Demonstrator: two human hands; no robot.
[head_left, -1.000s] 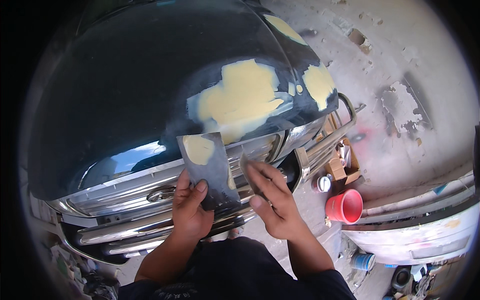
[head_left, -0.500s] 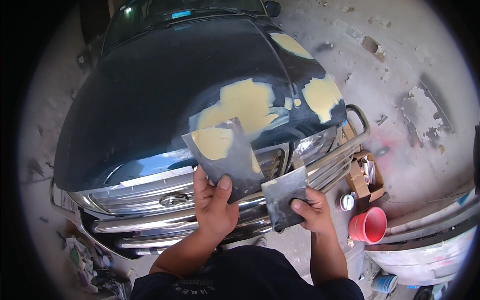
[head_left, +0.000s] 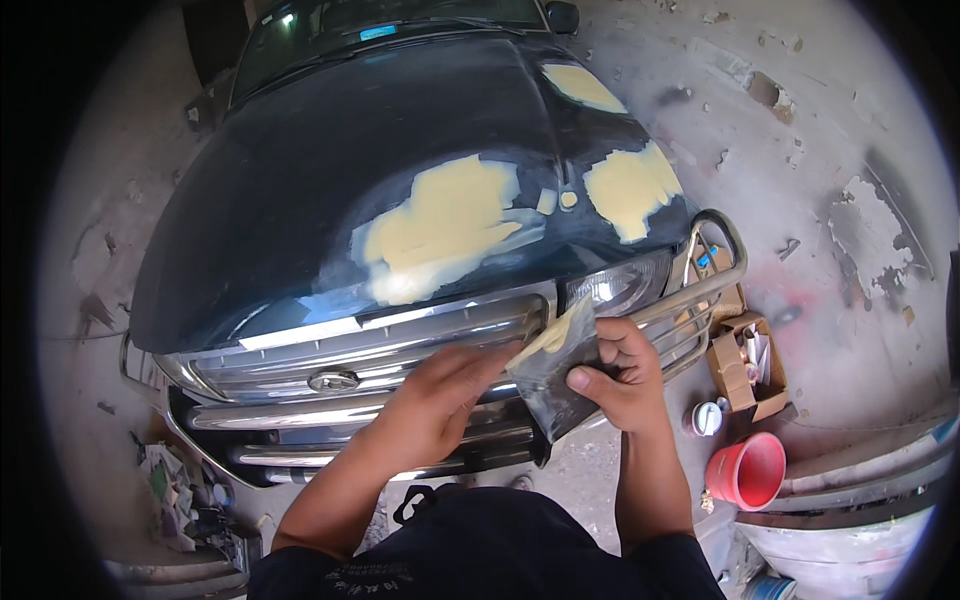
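In front of the chrome grille (head_left: pixel 250 370), my right hand (head_left: pixel 620 375) grips a dark grey flat scraper (head_left: pixel 555 395) with cream filler (head_left: pixel 560 330) along its upper edge. My left hand (head_left: pixel 430 405) is closed, its fingertips reaching the scraper's left side; what it holds is hidden behind the fingers and the scraper. The dark hood (head_left: pixel 270 180) above carries several pale yellow filler patches (head_left: pixel 440 215), larger ones at the middle and right, small spots between them.
A chrome bull bar (head_left: pixel 675 310) runs across the front. At lower right are an open cardboard box (head_left: pixel 730 370), a lidded tin (head_left: pixel 706 418), a red bucket (head_left: pixel 745 470) and a scuffed pale panel (head_left: pixel 830 550). Clutter (head_left: pixel 180 490) lies at lower left.
The two plates were held apart with both faces showing; now my hands meet, the left turned and lower-fingered behind the right's scraper, and only one plate face shows clearly.
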